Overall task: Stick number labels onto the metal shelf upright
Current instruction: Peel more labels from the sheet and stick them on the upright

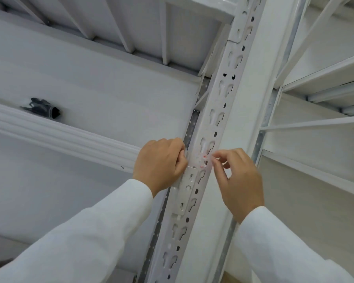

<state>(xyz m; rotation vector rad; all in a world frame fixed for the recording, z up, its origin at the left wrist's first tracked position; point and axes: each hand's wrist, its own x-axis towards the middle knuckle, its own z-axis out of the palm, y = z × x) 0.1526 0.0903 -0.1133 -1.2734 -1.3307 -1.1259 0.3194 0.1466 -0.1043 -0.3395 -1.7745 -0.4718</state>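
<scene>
White sleeves (86,237) rise from the bottom corners toward the metal shelf upright (213,127), a pale slotted post whose long axis slants from lower left to upper right. On its face, between the two hands, sits a label (201,160) that looks clear, with blurred red marks. Left hand (159,162) has its fingers curled, pinching the label's left edge against the post. Right hand (239,178) pinches the right edge between thumb and forefinger. A joint plate (185,193) lies just below. A dark object (43,109) rests on the shelf at left.
</scene>
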